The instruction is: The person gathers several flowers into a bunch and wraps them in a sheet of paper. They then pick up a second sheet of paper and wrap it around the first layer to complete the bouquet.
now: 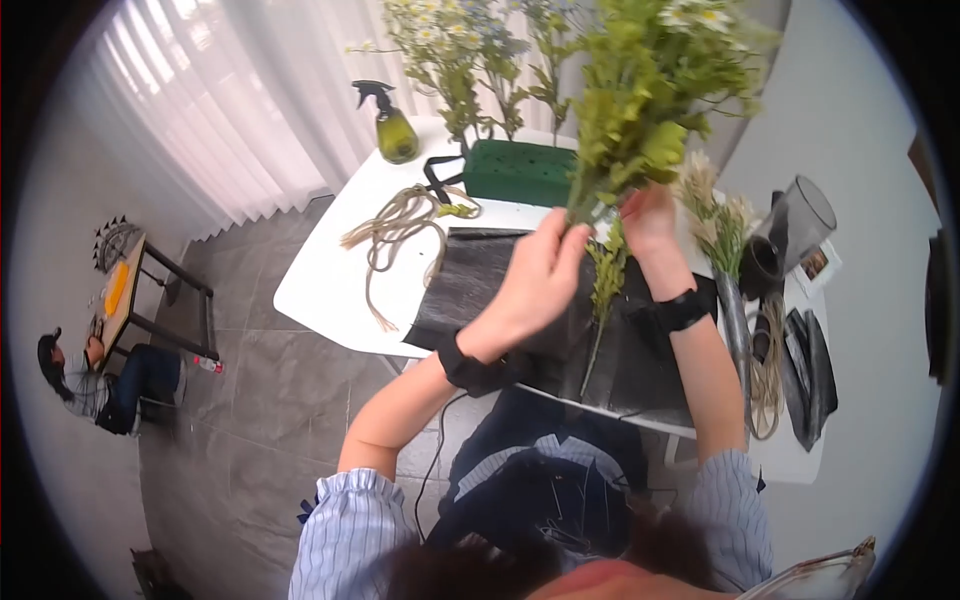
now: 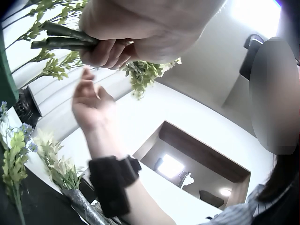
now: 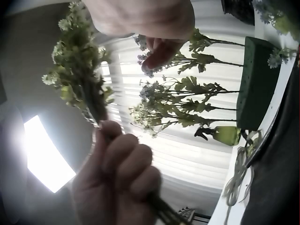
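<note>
My left hand (image 1: pixel 537 275) grips a bunch of artificial daisies (image 1: pixel 640 110) by the stems, its fingers curled round them. Cut stem ends (image 2: pixel 65 40) stick out past that hand in the left wrist view. Beside the bunch, my right hand (image 1: pixel 652 225) is raised with its fingers loosely bent, and nothing shows in its grasp. Below both hands a single leafy flower stem (image 1: pixel 607 275) lies across black wrapping sheets (image 1: pixel 480 285). Behind them sits a green floral foam block (image 1: pixel 520 170), with several flower stems (image 3: pixel 206 91) standing upright at it.
A green spray bottle (image 1: pixel 397 135) stands at the back left of the white table (image 1: pixel 330 290), with loose rope (image 1: pixel 400 225) in front. To the right are a wrapped pale bouquet (image 1: pixel 715 215), a clear vase (image 1: pixel 803 220) and dark rolls (image 1: pixel 808 370). Another person (image 1: pixel 75 375) sits far left.
</note>
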`<state>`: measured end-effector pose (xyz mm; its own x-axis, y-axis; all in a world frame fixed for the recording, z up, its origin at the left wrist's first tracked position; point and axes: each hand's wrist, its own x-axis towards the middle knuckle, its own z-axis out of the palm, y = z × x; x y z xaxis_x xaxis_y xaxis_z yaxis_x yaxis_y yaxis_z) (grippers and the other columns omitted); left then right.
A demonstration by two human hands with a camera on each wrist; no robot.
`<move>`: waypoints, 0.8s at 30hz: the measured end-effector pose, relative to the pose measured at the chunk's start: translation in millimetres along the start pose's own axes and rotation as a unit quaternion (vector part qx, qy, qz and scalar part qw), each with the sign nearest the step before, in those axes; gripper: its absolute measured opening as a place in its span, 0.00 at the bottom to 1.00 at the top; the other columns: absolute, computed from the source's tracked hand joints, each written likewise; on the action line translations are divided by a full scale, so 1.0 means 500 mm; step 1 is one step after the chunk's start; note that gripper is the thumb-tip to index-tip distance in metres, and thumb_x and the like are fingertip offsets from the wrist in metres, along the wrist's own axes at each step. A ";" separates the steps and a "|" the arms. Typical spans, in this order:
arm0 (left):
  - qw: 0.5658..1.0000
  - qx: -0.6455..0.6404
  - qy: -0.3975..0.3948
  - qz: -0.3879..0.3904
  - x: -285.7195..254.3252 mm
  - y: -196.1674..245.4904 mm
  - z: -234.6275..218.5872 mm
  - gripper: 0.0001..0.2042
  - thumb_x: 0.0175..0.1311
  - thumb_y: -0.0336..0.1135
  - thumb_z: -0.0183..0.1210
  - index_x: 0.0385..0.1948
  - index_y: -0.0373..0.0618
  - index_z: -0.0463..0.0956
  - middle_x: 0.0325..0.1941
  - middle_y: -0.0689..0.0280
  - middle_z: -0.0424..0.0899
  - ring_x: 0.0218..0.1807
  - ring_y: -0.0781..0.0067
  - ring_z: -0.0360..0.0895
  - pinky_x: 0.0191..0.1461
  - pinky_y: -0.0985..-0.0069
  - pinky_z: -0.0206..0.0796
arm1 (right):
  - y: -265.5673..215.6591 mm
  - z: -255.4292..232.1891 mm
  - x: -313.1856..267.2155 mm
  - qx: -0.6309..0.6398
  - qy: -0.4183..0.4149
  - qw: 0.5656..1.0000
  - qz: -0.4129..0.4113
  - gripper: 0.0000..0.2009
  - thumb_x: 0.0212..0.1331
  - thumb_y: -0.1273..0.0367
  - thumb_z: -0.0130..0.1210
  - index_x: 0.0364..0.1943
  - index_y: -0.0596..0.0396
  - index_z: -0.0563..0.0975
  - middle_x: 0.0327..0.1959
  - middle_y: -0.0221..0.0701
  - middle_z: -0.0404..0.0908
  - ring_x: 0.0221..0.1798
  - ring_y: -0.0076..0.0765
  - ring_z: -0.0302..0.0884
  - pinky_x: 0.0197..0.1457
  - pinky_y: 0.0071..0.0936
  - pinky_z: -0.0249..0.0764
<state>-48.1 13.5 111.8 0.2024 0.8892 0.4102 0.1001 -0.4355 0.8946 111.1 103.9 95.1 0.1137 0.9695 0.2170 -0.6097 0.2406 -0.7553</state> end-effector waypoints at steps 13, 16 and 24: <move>0.996 0.019 -0.028 0.086 -0.036 0.042 -0.048 0.07 0.63 0.27 0.45 0.40 0.35 0.66 0.18 0.58 0.68 0.20 0.67 0.66 0.26 0.75 0.58 | 0.266 0.262 0.204 -0.516 -0.098 0.810 -0.260 0.12 0.50 0.66 0.56 0.28 0.65 0.75 0.25 0.46 0.78 0.32 0.51 0.76 0.37 0.39 0.70; 0.996 0.018 -0.029 0.081 -0.036 0.034 -0.061 0.07 0.63 0.28 0.46 0.40 0.36 0.66 0.18 0.59 0.68 0.19 0.69 0.65 0.26 0.75 0.58 | 0.275 0.267 0.210 -0.523 -0.070 0.809 -0.259 0.10 0.52 0.68 0.53 0.26 0.64 0.75 0.23 0.48 0.76 0.30 0.54 0.74 0.34 0.42 0.68; 0.997 0.018 -0.011 0.068 -0.030 0.037 -0.074 0.10 0.62 0.31 0.51 0.41 0.36 0.67 0.19 0.63 0.69 0.20 0.81 0.62 0.24 0.80 0.57 | 0.181 0.313 0.195 -0.490 -0.030 0.805 -0.334 0.13 0.53 0.64 0.53 0.23 0.62 0.74 0.15 0.43 0.73 0.20 0.49 0.71 0.25 0.33 0.65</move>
<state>-85.3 -2.5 128.7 0.2387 0.8179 0.5235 0.1043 -0.5576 0.8235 -55.5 213.0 144.7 0.1043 0.6117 0.7842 0.4861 0.6565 -0.5768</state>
